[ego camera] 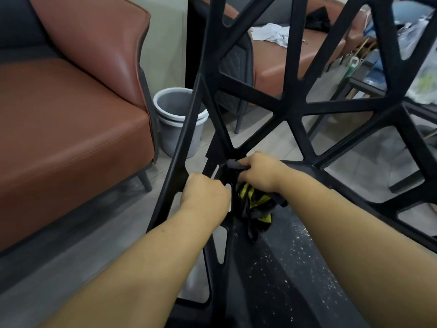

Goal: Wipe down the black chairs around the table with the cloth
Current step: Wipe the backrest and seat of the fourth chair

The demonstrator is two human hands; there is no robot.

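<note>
Black lattice chair (290, 110) fills the view, tilted; left hand (204, 197) closed tight round a frame strut at 6 o'clock. Right hand (260, 171), at 2 o'clock of the left, fingers curled, clutches the yellow-and-black cloth (256, 204) against a strut; the cloth hangs at its 6 o'clock.

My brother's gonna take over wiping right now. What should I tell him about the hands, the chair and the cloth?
Left hand: grips a side bar of the black plastic lattice chair, steadying it.
Right hand: holds the bunched yellow-and-black cloth low on the chair back, near the seat.
Done: cannot tell which bars are already wiped.
Left: white specks show on the dark seat; wipe it and the lattice bars.
</note>
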